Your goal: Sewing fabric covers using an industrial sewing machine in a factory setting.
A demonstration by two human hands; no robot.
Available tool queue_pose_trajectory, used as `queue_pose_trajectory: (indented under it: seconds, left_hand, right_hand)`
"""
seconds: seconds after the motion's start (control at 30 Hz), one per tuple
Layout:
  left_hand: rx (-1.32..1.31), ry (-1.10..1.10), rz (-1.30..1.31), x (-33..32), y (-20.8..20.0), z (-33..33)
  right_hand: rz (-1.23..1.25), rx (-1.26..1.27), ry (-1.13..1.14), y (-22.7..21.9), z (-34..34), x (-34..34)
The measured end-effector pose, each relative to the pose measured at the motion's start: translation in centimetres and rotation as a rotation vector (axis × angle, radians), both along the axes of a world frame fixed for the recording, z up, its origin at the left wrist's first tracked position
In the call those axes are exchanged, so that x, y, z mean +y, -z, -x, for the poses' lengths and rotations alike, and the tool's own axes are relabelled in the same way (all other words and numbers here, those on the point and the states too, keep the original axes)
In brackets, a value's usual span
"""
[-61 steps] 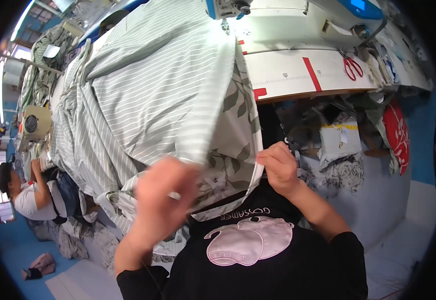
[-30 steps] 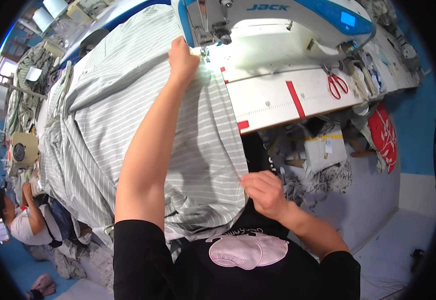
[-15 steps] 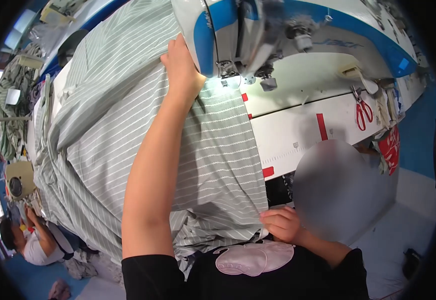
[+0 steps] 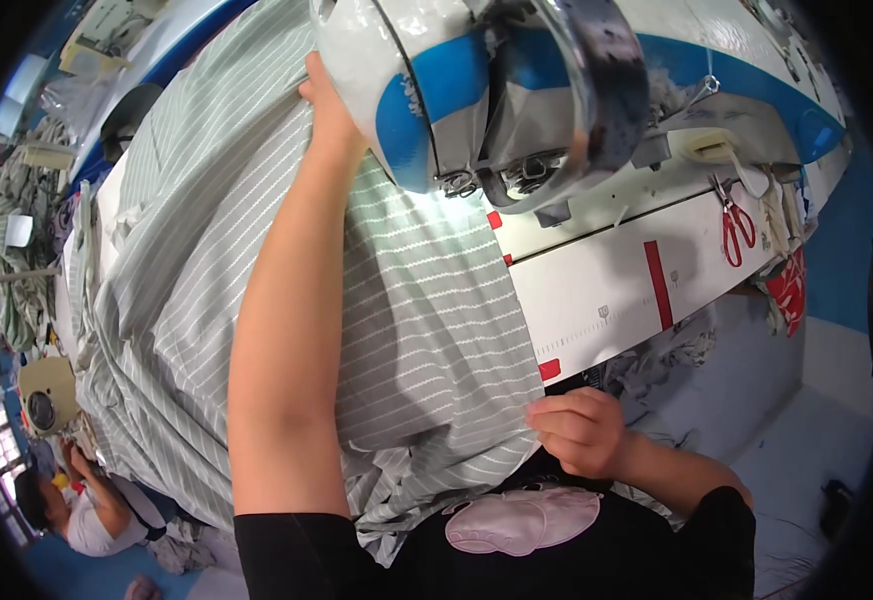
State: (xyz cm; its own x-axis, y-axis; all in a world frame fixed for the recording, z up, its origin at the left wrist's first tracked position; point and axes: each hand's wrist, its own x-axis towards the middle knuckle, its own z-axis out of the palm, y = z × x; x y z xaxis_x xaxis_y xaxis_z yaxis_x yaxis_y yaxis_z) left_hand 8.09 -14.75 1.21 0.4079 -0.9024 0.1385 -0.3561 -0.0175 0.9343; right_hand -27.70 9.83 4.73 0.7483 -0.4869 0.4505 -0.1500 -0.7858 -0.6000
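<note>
A wide grey-green cloth (image 4: 427,330) with white stripes lies under the head of a white and blue sewing machine (image 4: 437,90), whose lamp lights the needle area. My left hand (image 4: 335,112) rests on the cloth at the far side, left of the machine head. The machine hides most of its fingers. Near my body, my right hand (image 4: 582,428) pinches the cloth's right edge between thumb and fingers. From there that edge runs up toward the needle area.
Red-handled snips (image 4: 735,232) lie on the white machine table (image 4: 597,290), which bears red tape marks (image 4: 659,285). Folded cloth pieces stand by its right end. Bunched fabric (image 4: 22,230) and another person (image 4: 97,510) are at the left.
My left hand has slid farther away, more of it now behind the machine head. The right hand keeps its pinch on the edge. A blurred grey shape beside it has gone, and the view has shifted.
</note>
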Motion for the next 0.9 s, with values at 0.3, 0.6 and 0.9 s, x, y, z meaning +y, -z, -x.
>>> queue_pose_trajectory:
  seconds: [0.3, 0.6, 0.9]
  left_hand:
    - [0.339, 0.018, -0.007, -1.9, 0.4, -2.6]
    - [0.077, -0.019, 0.088, -7.9, 2.1, -7.0]
    - [-0.72, -0.097, 0.099, -10.5, 0.4, -8.2]
  right_hand:
    - [0.043, 0.034, -0.039, -1.2, -2.7, -4.0]
    - [0.054, 0.05, -0.038, -1.6, -5.0, -7.4]
    - [0.182, 0.088, -0.031, -1.5, -6.7, -11.0]
